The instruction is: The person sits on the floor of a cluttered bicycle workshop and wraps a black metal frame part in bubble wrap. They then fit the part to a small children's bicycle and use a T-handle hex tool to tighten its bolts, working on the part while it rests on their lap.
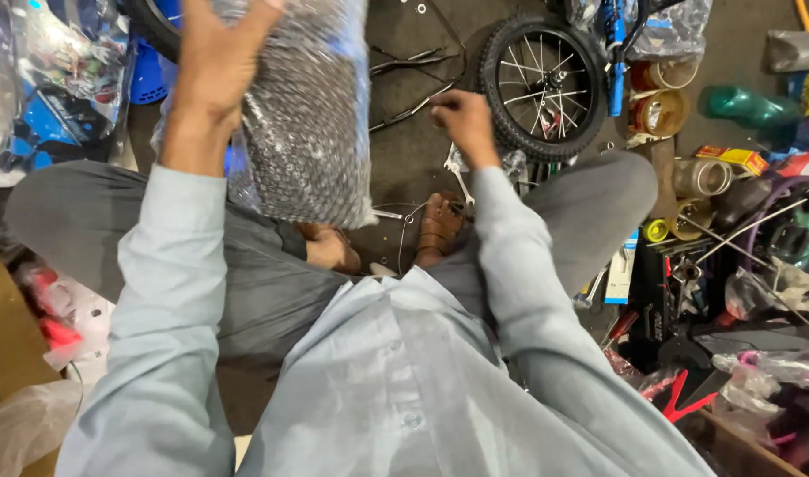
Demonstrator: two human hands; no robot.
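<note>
We lift a plastic bag of small dark parts while seated on the floor.

Our left hand (pixel 217 53) grips the bag (pixel 306 115) from its side, raised above our knees; our right hand (pixel 462 119), fingers curled shut, rests low on the floor (pixel 413 150) just beside a small spoked wheel (pixel 546 84), tins (pixel 659 110) beyond.

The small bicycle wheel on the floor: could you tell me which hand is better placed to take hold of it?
Right, probably. The right hand is low, just beside the small bicycle wheel, and looks free, while the left hand is raised, gripping a plastic-wrapped bundle farther from it.
</note>
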